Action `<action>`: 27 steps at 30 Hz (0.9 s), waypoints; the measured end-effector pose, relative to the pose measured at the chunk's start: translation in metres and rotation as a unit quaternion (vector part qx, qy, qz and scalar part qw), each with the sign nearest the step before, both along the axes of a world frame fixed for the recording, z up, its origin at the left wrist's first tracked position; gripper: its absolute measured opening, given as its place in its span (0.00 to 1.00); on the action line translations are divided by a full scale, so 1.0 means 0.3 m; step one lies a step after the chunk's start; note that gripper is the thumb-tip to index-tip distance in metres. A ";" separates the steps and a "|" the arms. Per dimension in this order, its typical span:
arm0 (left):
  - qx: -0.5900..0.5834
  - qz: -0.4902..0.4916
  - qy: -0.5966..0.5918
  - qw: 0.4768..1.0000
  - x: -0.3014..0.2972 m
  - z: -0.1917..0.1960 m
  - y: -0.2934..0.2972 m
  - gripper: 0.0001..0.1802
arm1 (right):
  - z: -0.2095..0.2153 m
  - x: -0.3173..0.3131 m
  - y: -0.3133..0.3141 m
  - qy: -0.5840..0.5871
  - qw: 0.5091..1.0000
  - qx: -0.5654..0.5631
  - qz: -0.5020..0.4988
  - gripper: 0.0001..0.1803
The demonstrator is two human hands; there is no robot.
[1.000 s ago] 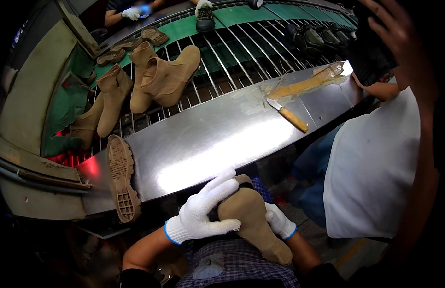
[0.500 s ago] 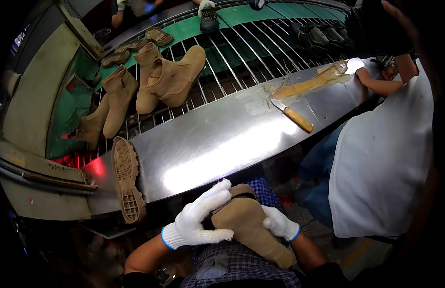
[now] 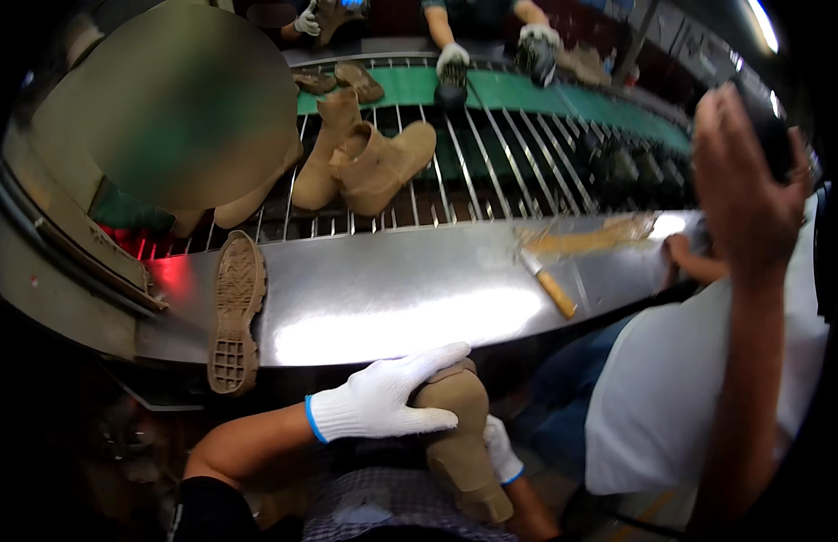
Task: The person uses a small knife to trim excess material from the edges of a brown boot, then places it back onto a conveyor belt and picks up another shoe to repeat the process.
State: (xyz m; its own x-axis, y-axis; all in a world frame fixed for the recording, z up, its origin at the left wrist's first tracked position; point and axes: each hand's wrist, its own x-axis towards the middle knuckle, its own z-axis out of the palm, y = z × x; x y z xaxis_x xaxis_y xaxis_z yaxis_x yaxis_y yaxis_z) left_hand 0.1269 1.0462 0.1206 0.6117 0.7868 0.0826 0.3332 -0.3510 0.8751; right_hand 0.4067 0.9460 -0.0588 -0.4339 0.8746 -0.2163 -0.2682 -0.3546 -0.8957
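Tan boot held just off the near edge of the metal surface, broad end far. Left hand: thumb and fingers parted, clasping that end. Right hand: at boot's right side, fingers hidden; cannot tell its grip. Step, judged: steadying or checking boot. Next move probably calls for two-sided support while turning.
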 end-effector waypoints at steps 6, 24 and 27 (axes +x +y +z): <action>0.078 0.014 0.015 0.997 -0.041 0.200 0.156 0.38 | 0.159 -0.160 0.062 0.198 0.966 -0.136 -0.092 0.46; 0.018 0.231 -0.226 0.946 -0.248 -0.414 -0.349 0.55 | 0.664 -0.357 0.571 -0.375 0.776 0.442 0.247 0.46; 0.117 0.324 -0.165 0.924 -0.165 -0.404 -0.349 0.47 | 0.746 -0.430 0.586 -0.401 0.750 0.417 0.321 0.43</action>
